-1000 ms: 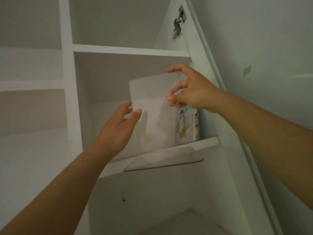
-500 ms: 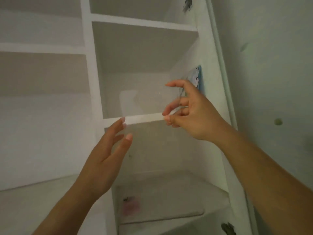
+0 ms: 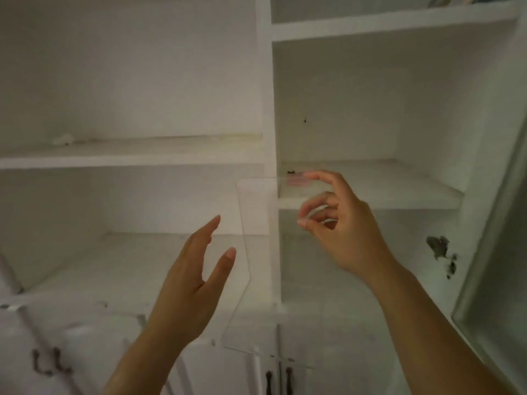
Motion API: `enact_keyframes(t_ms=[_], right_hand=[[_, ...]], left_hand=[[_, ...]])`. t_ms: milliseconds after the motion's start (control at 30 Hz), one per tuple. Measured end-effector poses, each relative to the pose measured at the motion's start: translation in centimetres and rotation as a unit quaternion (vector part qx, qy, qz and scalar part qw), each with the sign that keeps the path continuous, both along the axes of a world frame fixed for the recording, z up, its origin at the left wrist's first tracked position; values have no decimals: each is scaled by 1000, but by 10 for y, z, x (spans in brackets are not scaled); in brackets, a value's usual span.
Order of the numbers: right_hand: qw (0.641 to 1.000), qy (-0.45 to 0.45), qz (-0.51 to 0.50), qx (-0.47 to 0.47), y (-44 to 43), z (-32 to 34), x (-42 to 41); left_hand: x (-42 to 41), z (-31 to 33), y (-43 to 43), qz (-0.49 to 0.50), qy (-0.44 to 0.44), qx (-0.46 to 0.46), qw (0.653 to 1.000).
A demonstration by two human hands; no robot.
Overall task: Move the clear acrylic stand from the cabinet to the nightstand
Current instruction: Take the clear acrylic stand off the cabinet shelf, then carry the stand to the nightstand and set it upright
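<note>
The right hand (image 3: pixel 346 232) pinches the upper edge of the clear stand (image 3: pixel 258 269) before the cabinet (image 3: pixel 265 81); the left hand (image 3: pixel 191 283), fingers straight, holds nothing beside it.

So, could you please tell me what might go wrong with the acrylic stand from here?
Only the right hand pinches the clear acrylic stand, near its top corner, while the left hand is open beside it, so the stand may slip or swing. Being nearly invisible, its edges could knock the shelf front or the open door on the right.
</note>
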State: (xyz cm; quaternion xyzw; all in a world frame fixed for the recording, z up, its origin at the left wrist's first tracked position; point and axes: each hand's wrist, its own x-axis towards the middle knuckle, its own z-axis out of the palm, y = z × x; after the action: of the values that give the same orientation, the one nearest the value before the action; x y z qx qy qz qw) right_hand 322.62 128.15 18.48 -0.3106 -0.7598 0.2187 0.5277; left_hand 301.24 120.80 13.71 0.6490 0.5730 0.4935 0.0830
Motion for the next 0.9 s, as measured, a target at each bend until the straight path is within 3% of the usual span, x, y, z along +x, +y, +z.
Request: enact_keyframes(t_ms=[267,533,900], right_hand=[[988,-94,95,-71,-63,-101,-36],[961,-150,212,-99,-123,-156,-107],[915,-200,346,-50,-230,-172,-271]], left_hand=[[2,-99,-123,97,18,-154,983],[-21,-139,-231,222,-57,-275,934],[-141,-158,-353,348,-99,-270,892]])
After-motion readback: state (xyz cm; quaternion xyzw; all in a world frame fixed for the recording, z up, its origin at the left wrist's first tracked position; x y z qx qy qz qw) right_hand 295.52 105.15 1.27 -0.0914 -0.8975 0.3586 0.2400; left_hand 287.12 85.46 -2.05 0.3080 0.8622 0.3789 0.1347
